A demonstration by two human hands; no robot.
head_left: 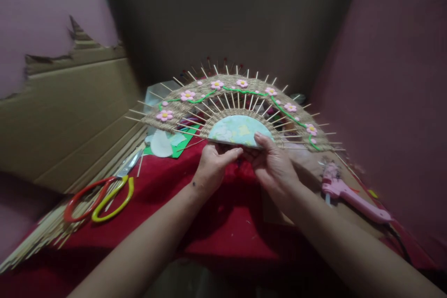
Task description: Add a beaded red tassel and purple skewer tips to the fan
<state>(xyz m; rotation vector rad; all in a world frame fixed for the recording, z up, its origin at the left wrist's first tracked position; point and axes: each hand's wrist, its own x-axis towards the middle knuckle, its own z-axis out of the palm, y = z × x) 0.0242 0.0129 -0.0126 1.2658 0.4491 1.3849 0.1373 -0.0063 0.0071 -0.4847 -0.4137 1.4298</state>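
Observation:
A half-round woven fan point(206, 87) of twine and thin sticks is held up over the red cloth. Pink flowers with yellow centres and a wavy green vine decorate its outer band, and stick ends poke out past the edge. At its base is a pale blue half-disc point(237, 129) with yellowish patches. My right hand point(274, 160) grips the lower edge right of centre, thumb on the front and fingers behind. Under the half-disc's left part, my left hand point(216, 163) is closed on the base, its thumb pointing right; its other fingers are mostly hidden.
Scissors point(113, 191) with red and yellow handles lie on a bundle of thin sticks point(45, 235) at left, near torn cardboard point(70, 121). A pink glue gun point(356, 198) rests on a board at right. White scraps point(161, 144) and green sheet lie behind on the red cloth point(223, 237).

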